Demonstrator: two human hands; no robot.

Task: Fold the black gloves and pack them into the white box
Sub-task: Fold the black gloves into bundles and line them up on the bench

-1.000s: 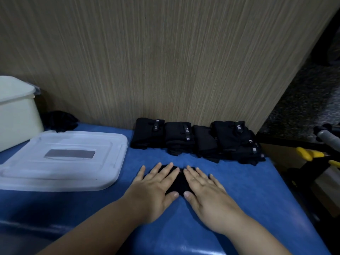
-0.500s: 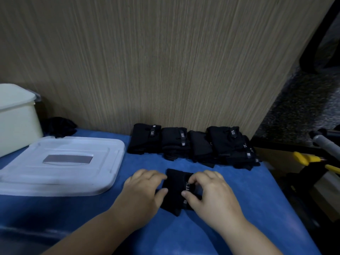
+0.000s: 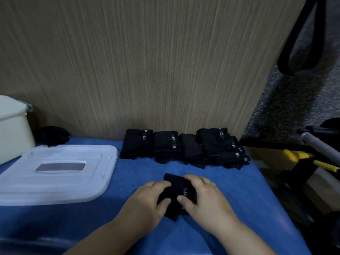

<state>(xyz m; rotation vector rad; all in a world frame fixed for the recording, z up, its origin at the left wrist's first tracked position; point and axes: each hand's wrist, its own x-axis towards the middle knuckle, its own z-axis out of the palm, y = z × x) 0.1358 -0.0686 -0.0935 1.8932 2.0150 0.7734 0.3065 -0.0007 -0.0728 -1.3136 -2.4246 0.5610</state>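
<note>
- Blue surface (image 3: pixel 239 199), wood-grain panel (image 3: pixel 147 61) behind it. Where's the glove (image 3: pixel 176 188)?
- Lower centre of the frame, lying on the blue, folded small. Both grips are clamped on it: left hand (image 3: pixel 147 197) on its left side, right hand (image 3: pixel 204 196) on its right, fingers curled over the top and thumbs pressing the near part.
- How does it lie?
- Its long axis runs up and down the frame, away from the person. A white label (image 3: pixel 185 192) shows just beside the right thumb.
- And the box (image 3: pixel 12 129)?
- Upper left, at the frame edge, well apart from the hands. A pale lid (image 3: pixel 55 172) lies flat between them. So the glove has to go left and away, and I'd judge the left hand the nearer one.
- Could it join the others first?
- Possibly. The row of folded gloves (image 3: pixel 184 148) sits just above, against the panel, which is a shorter trip. I can't say which comes next, and the box's opening is out of view.
</note>
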